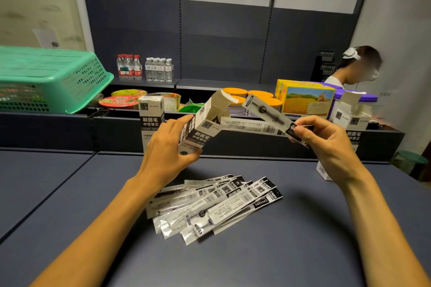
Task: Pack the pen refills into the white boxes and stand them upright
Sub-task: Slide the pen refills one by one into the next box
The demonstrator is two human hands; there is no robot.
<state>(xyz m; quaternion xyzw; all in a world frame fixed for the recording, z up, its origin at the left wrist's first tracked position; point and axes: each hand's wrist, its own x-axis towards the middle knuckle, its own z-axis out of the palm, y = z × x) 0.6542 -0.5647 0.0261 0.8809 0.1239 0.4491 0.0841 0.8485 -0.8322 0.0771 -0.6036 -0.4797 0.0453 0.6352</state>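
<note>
White held box: tilted box (200, 123), top flaps open, mouth facing right; refill packets go partway in, rest sticks out toward the right hand
Standing box left: closed white refill box (151, 121) upright on the table behind the left hand, black band with print
Open box right: white box (349, 116) upright with lid flap up, partly hidden by the right hand; contents not visible
Green basket: mesh basket (56, 77) upside down at far left on the shelf ledge
Shelf bins: instant noodle bowls (119, 101), orange-lid tubs (258, 95), yellow carton (307, 100), water bottles (144, 69) on the back shelf
Refills in hand: clear sleeved pen refills (263, 119), black-and-white printed headers, thin dark refill inside each
Loose refills: fanned pile of refill packets (214, 205) flat on the dark blue table (70, 216), between the forearms, near the front
Left hand: left hand (168, 147) wraps the held box, fingers curled round its lower part, thumb underneath
Right hand: right hand (326, 142) pinches the header end of the refills between thumb and fingertips, other fingers curled
Background: another person (359, 67) at far right, behind the shelf
</note>
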